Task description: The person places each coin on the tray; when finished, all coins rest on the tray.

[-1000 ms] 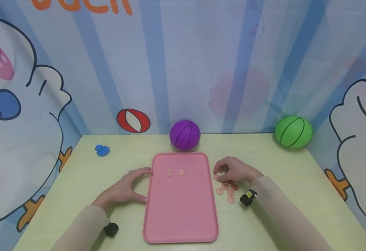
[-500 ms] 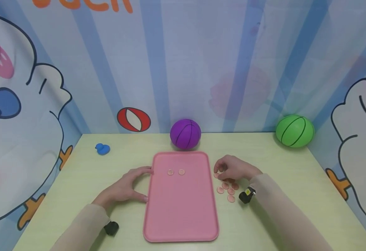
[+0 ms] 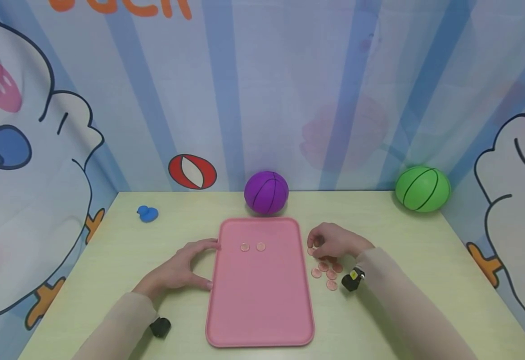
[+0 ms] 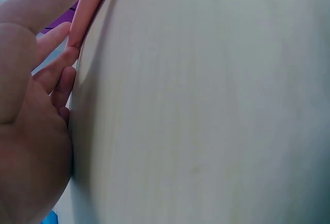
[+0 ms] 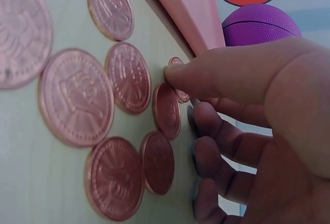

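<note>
My left hand (image 3: 174,267) lies at the left side of the pink tray (image 3: 259,310), thumb and fingers spread, fingertips touching its rim. In the left wrist view the hand (image 4: 38,116) meets the tray's edge. Two copper coins, a left one (image 3: 244,247) and a right one (image 3: 260,247), lie on the tray. Right of the tray, my right hand (image 3: 339,241) pinches a copper coin (image 3: 311,251) at the table surface between thumb and index finger. The right wrist view has the thumb over that coin (image 5: 180,94), its other fingers curled. Several loose coins (image 5: 77,98) lie beside it.
Behind the tray sits a purple ball (image 3: 266,193). A green ball (image 3: 423,189) stands at the back right corner of the table, and a small blue duck (image 3: 147,214) at the back left. A printed striped cloth (image 3: 262,100) rises behind the table.
The view has shifted very slightly. Both hands stay in nearly the same places, with the right wrist moved a touch to the left. The coins on the tray are unchanged.
</note>
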